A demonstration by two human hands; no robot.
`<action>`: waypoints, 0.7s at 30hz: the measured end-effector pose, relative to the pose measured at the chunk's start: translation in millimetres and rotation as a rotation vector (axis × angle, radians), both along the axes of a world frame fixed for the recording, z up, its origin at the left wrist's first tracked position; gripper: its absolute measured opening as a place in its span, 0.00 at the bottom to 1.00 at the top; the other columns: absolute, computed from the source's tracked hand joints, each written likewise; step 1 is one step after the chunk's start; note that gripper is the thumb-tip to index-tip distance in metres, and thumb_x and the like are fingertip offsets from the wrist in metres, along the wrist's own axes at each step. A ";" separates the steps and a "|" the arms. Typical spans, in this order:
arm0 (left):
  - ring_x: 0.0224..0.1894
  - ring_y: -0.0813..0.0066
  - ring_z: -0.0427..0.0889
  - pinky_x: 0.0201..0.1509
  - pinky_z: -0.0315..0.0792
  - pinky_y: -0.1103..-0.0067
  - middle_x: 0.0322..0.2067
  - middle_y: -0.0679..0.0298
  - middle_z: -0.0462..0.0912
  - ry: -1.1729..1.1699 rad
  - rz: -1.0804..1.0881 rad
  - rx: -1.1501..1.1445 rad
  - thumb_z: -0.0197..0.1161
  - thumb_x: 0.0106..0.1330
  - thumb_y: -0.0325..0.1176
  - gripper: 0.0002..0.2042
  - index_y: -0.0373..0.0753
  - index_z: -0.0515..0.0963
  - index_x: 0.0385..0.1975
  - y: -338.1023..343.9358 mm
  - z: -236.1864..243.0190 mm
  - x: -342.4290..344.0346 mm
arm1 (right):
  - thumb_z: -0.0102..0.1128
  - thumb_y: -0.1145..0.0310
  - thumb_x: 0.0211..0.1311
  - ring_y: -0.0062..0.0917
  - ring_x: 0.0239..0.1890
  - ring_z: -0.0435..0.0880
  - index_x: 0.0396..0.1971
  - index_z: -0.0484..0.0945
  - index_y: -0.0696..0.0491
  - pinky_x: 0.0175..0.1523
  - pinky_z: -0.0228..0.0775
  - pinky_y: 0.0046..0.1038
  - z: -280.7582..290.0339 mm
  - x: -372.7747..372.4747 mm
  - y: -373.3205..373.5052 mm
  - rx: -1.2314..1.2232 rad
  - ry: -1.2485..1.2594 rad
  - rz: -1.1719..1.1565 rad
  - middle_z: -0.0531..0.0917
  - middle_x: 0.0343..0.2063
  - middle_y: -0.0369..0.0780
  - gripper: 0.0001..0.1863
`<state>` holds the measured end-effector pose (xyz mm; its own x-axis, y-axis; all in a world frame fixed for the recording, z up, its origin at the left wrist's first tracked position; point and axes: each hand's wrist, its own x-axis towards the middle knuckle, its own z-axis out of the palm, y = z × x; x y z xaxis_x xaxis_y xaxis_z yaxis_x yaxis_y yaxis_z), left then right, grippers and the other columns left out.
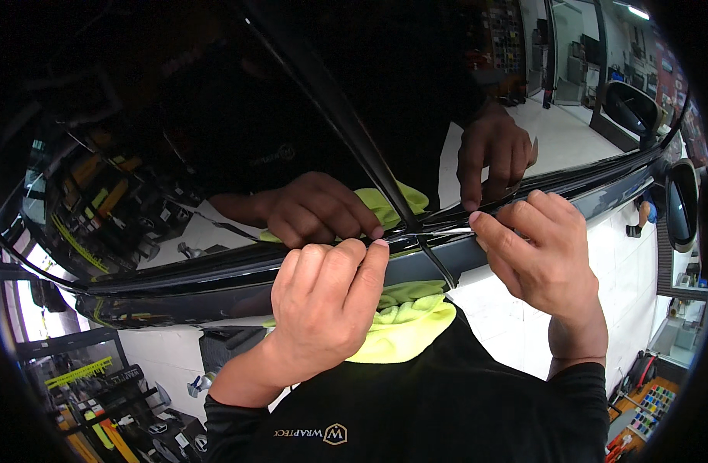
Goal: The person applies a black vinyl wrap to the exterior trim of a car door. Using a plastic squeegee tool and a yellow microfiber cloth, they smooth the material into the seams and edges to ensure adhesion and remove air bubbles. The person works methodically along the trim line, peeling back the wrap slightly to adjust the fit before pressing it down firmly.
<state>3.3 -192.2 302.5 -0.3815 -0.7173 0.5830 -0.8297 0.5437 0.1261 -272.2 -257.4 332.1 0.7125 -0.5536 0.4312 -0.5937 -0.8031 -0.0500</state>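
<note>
Narrow grip at the right hand [541, 251], its fingertips by a pale sliver [451, 231] (pinched or not, I cannot tell) along dark car trim [404, 245]; the left hand [327, 297] curls there, grip hidden, beside a yellow-green cloth [408, 333].

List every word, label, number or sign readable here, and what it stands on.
Black shirt: pale lettering beside a gold hexagonal emblem; wording withheld.
Dark window glass: faint reflection of a lettered emblem, too dim to read.
Tool rack at lower left: small slanted pale lettering, wording withheld.
Remaining marks: too small or blurred.
</note>
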 end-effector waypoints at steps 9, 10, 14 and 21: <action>0.35 0.69 0.74 0.35 0.65 0.74 0.41 0.59 0.82 -0.099 -0.077 -0.054 0.68 0.58 0.28 0.19 0.28 0.86 0.50 -4.1 -6.6 0.9 | 0.77 0.73 0.52 0.23 0.28 0.74 0.45 0.88 0.50 0.32 0.62 0.31 -0.7 -1.1 -3.5 0.031 -0.009 0.031 0.75 0.26 0.32 0.18; 0.34 0.69 0.74 0.35 0.66 0.73 0.40 0.60 0.81 -0.097 -0.073 -0.044 0.71 0.57 0.25 0.18 0.30 0.87 0.49 -3.7 -6.5 -0.1 | 0.77 0.73 0.52 0.23 0.28 0.74 0.45 0.88 0.50 0.32 0.62 0.31 -0.3 -1.3 -3.7 0.037 -0.014 0.033 0.75 0.26 0.32 0.17; 0.34 0.66 0.75 0.36 0.68 0.72 0.39 0.61 0.80 -0.097 -0.075 -0.059 0.75 0.56 0.20 0.18 0.32 0.87 0.49 -1.0 -10.3 -5.7 | 0.76 0.75 0.54 0.26 0.27 0.76 0.44 0.87 0.51 0.30 0.64 0.33 1.2 -3.6 -3.1 0.096 -0.041 0.038 0.77 0.26 0.33 0.16; 0.37 0.69 0.76 0.38 0.69 0.73 0.40 0.61 0.79 -0.128 -0.052 -0.176 0.69 0.57 0.27 0.19 0.31 0.88 0.50 1.7 -25.5 -8.9 | 0.77 0.74 0.53 0.27 0.23 0.79 0.43 0.88 0.53 0.27 0.69 0.33 6.0 0.3 -1.8 0.121 -0.074 0.035 0.76 0.23 0.34 0.15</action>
